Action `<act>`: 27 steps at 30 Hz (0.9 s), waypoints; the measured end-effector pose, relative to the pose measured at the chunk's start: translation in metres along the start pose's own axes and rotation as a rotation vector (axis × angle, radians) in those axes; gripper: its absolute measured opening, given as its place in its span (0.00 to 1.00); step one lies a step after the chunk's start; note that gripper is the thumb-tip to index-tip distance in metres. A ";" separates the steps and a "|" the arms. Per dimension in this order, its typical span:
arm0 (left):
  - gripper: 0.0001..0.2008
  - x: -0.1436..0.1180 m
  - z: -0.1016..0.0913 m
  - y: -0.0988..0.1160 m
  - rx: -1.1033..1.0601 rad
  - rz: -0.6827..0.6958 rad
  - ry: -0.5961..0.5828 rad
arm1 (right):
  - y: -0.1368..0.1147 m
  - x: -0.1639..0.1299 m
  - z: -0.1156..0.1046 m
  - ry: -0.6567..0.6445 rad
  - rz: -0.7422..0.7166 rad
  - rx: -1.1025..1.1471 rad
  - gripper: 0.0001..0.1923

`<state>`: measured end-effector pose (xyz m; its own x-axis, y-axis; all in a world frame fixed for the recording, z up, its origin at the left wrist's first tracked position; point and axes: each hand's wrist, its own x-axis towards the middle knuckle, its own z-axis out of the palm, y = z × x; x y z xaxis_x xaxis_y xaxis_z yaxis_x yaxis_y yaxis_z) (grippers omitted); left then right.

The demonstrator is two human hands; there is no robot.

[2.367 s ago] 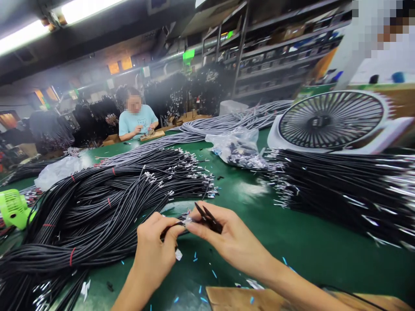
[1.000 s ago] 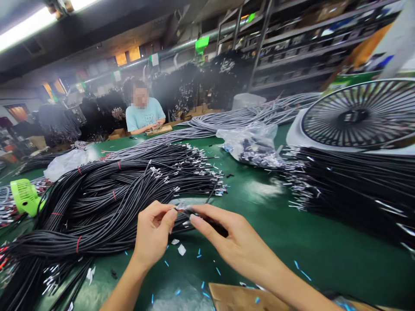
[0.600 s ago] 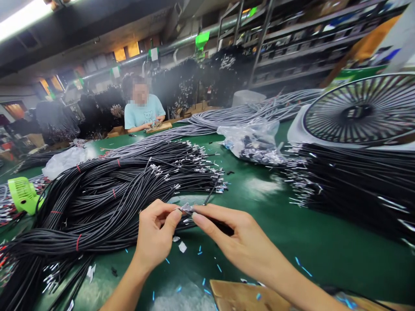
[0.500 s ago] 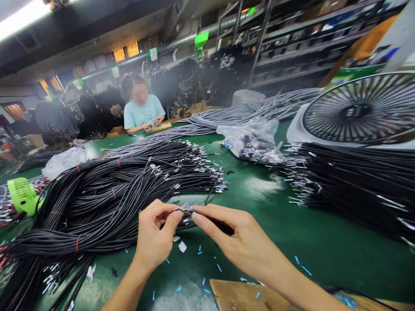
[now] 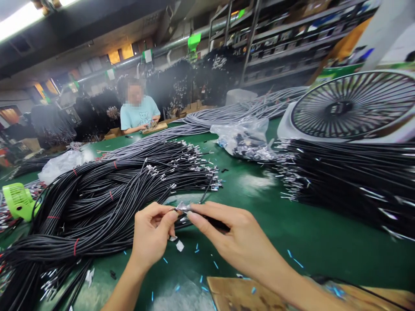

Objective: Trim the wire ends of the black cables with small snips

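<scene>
Your left hand (image 5: 152,235) pinched a cable end (image 5: 180,207) tightly. Your right hand (image 5: 235,242) gripped black tweezers (image 5: 214,222) beside it.

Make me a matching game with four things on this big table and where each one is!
Things:
1. small green fan
2. big round fan
3. clear plastic bag
4. cardboard piece

Places:
A. far right, behind a stack of black cables
B. near edge, under the right forearm
C. far left edge
D. middle of the table, left of the big fan

Pairs: 1-C, 2-A, 3-D, 4-B
</scene>
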<state>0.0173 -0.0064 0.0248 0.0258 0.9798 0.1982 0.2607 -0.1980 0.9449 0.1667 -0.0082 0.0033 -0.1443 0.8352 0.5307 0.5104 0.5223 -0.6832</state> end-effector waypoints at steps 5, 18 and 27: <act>0.10 0.001 -0.001 0.000 -0.046 -0.017 0.021 | -0.004 0.006 -0.003 -0.175 0.082 0.254 0.15; 0.12 0.001 -0.001 0.002 -0.035 -0.028 0.047 | -0.003 0.005 -0.003 -0.209 0.176 0.306 0.20; 0.06 -0.004 0.001 -0.003 0.001 0.000 -0.005 | -0.005 0.007 -0.002 -0.074 0.131 0.354 0.11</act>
<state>0.0172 -0.0095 0.0214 0.0308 0.9799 0.1969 0.2617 -0.1980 0.9446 0.1643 -0.0056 0.0113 -0.1644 0.9022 0.3988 0.2058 0.4268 -0.8806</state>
